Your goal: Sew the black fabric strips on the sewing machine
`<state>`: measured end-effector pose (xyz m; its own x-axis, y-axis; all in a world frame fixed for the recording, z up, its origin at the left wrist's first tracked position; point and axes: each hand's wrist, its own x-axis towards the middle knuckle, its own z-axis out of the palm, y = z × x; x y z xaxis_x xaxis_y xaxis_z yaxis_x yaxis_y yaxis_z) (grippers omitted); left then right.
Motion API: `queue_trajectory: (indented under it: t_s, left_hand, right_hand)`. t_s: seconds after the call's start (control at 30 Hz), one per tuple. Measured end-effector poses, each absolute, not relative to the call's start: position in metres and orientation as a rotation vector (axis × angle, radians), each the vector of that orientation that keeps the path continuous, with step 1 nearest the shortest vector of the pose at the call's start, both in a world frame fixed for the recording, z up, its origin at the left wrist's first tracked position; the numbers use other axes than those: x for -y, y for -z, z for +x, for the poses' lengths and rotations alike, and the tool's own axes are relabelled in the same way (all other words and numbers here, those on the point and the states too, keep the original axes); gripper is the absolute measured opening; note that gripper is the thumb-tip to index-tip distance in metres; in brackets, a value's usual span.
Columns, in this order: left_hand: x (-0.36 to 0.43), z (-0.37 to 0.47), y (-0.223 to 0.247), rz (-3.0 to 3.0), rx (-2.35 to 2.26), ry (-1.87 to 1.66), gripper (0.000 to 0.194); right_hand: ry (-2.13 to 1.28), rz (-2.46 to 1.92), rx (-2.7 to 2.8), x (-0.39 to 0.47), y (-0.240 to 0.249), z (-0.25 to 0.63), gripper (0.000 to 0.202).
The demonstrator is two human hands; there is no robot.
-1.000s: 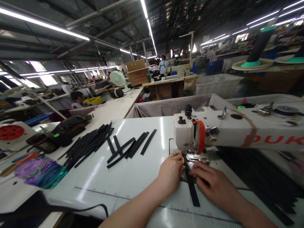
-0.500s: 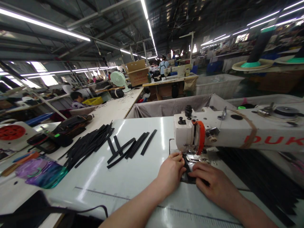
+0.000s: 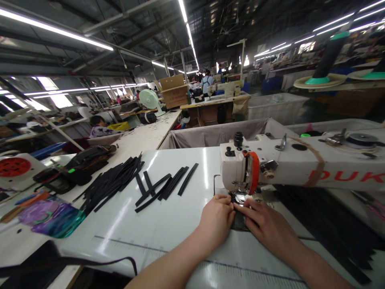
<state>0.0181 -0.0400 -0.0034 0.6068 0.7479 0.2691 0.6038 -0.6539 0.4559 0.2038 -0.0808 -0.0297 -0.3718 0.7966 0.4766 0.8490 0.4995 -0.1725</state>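
Observation:
My left hand (image 3: 217,220) is closed, fingers bunched beside the presser foot of the sewing machine (image 3: 240,164). A black fabric strip (image 3: 232,196) is pinched at its fingertips, mostly hidden by the fingers. From the other side my right hand (image 3: 266,222) reaches in, its forefinger and thumb closed at the same strip, just in front of the needle area. The fingertips of both hands nearly meet. On the tabletop to the left lie several loose black strips (image 3: 174,184), with a larger pile of strips (image 3: 120,176) past them.
More long black strips (image 3: 325,228) lie under the machine arm on the right. A printed ruler scale (image 3: 135,245) runs along the white tabletop (image 3: 168,228). A purple and teal pouch (image 3: 51,216) rests at left. Behind are a cloth-lined bin (image 3: 207,135), a fan (image 3: 149,99) and a cardboard box (image 3: 173,92).
My right hand has moved slightly left and forward, its fingertips now up against those of my left hand. Less of the strip shows between them. My left hand has barely shifted.

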Motion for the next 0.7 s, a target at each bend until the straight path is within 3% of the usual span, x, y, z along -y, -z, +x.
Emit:
queue_trajectory:
  t_s: [0.7]
  left_hand:
    - [0.0402, 0.0223, 0.0109, 2.609, -1.118, -0.648, 0.019]
  right_hand:
    - [-0.069, -1.359, 2.214, 0.0827, 0.0246, 0.2036, 0.033]
